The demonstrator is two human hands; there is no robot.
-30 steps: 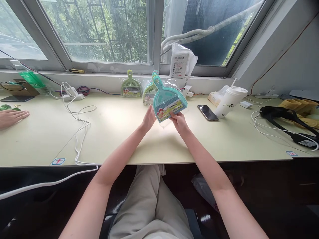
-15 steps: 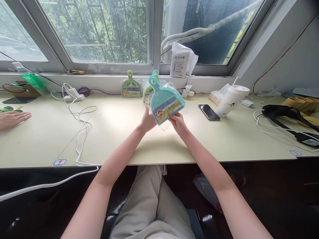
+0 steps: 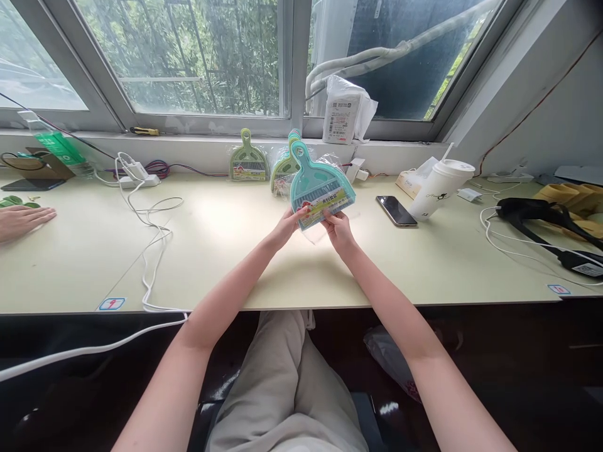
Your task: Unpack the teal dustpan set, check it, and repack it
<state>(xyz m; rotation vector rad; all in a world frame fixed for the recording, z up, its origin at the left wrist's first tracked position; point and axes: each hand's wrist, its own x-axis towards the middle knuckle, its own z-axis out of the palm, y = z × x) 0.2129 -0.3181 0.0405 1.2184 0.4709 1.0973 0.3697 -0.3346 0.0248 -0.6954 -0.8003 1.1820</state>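
Two hands meet at one package: our left hand pinches the lower left of a teal plastic dustpan with a looped handle, its dark-bristled brush and yellow printed label sealed in clear film, and our right hand pinches its lower edge further right. Both hands are nearly closed, with digits over the label side; the rest of our fingers are partly hidden, so we cannot tell how they sit behind. The dustpan is raised over the pale yellow-green surface, handle up and leaning slightly left, label towards us, with a loose flap of film hanging below its edge.

Just behind it, against the wall, stand more wrapped dustpans in green tones, partly covered by ours; we cannot tell whether they touch it. A single olive-green wrapped dustpan stands to their left. To our right lie a black smartphone and a tilted white paper cup with a lid and straw. Another person's hand rests far to our left.

We judge the step in hand to be a two-handed hold. As we see it, any next move calls for an even pinch on both sides, since the film looks slippery.
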